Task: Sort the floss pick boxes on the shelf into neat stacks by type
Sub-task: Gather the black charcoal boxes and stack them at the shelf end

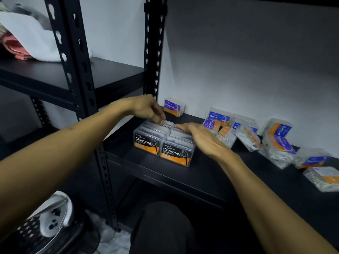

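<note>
Fingers: left hand (pixel 146 109) curled on Charcoal boxes (pixel 163 142) | right hand (pixel 200 138) flat, touching

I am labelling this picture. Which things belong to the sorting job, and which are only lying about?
Job: Charcoal boxes, lone Smooth box, jumbled Round and Smooth boxes, black shelf, left hand, right hand.
Lying about: white cloth, perforated black item.

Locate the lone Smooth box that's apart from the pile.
In the head view, the lone Smooth box stands at the back of the shelf against the wall, beside the rear upright post, just behind the left hand and the Charcoal boxes.
</note>
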The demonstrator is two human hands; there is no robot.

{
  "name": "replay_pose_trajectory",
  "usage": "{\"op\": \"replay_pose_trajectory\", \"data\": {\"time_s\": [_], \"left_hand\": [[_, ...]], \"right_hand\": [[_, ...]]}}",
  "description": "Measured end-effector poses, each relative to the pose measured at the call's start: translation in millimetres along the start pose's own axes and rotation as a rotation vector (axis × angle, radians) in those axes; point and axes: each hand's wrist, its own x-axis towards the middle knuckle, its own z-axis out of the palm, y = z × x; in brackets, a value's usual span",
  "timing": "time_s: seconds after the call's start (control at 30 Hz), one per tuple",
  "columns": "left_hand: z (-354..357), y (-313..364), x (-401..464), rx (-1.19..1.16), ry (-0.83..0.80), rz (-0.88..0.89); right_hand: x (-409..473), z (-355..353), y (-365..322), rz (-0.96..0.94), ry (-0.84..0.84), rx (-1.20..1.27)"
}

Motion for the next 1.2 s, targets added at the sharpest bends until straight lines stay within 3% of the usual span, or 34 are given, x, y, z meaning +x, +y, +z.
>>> {"op": "replay_pose_trajectory", "data": {"time_s": [0.2,0.37,1.2], "left_hand": [[26.2,-7.5,-13.8,-0.078,0.119,0.048],[59.4,-18.4,-20.4,-0.351,0.312,0.057],[56.2,-18.3,-21.9,-0.41,0.161,0.089]], "right_hand": [[-14.0,4.4,1.2,-0.003,-0.076,-0.201],[-13.6,14.3,10.8,-0.094,0.052,-0.182],[-14.0,16.0,7.5,-0.052,0.067,-0.138]]}}
